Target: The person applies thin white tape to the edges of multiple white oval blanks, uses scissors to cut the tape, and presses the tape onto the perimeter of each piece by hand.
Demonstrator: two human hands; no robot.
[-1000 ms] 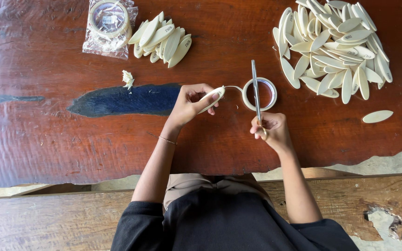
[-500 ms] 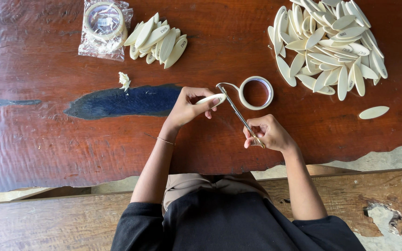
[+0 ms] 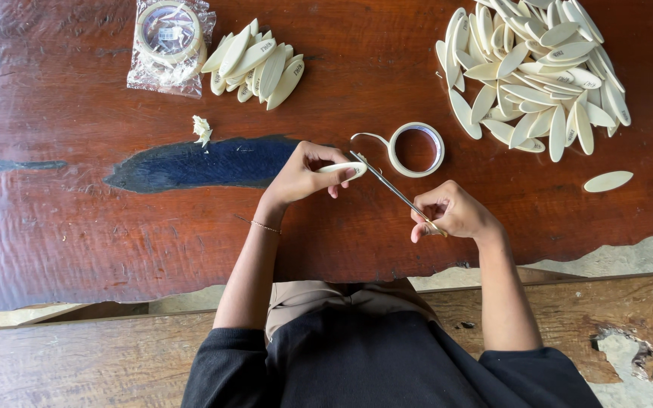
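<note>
Glossy reddish wooden table (image 3: 77, 219), matt cream oval pieces (image 3: 538, 75), shiny metal scissors (image 3: 391, 185), papery tape roll (image 3: 416, 149).

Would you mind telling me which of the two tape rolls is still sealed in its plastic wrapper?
The tape roll at the table's far left corner, inside a clear bag. The other roll, by the scissors, is bare with a strip pulled out.

The left hand (image 3: 304, 174) is pinching a cream oval piece (image 3: 341, 168) while the right hand (image 3: 451, 211) is holding scissors (image 3: 391, 187), their tips touching the tape strip beside that piece. The tape roll (image 3: 416, 149) is lying just beyond on the red bench (image 3: 77, 211). Piles of oval pieces (image 3: 534, 72) are lying far right and far left.
</note>
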